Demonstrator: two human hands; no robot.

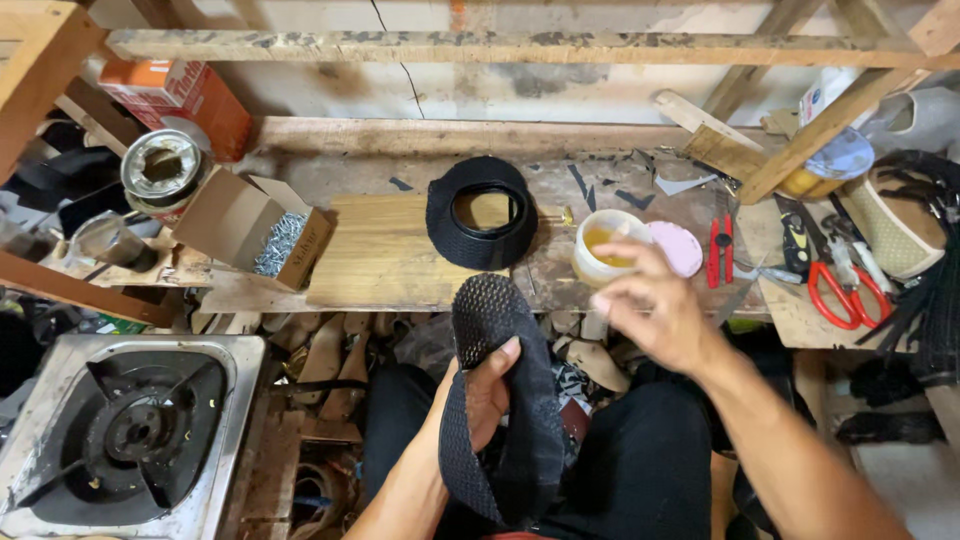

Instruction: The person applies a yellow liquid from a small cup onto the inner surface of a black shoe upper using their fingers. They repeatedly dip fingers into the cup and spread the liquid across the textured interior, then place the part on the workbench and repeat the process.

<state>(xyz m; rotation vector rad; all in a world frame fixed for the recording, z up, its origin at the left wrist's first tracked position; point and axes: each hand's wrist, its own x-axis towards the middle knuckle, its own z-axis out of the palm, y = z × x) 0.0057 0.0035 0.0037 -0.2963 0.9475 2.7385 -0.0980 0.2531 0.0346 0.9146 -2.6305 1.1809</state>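
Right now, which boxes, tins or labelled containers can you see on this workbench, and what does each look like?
Orange carton: top left, leaning on the wall, rectangular, orange and white.
Open cardboard box: left on the bench, brown, full of small metal nails.
Round tin: far left, silver, opened top.
Plastic tub: beside the right hand, whitish, holding yellow glue.

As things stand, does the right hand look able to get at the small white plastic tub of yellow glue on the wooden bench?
Probably yes. The right hand hangs empty just in front of the white plastic tub, whose top is open, with nothing between them; its pink lid lies to one side.
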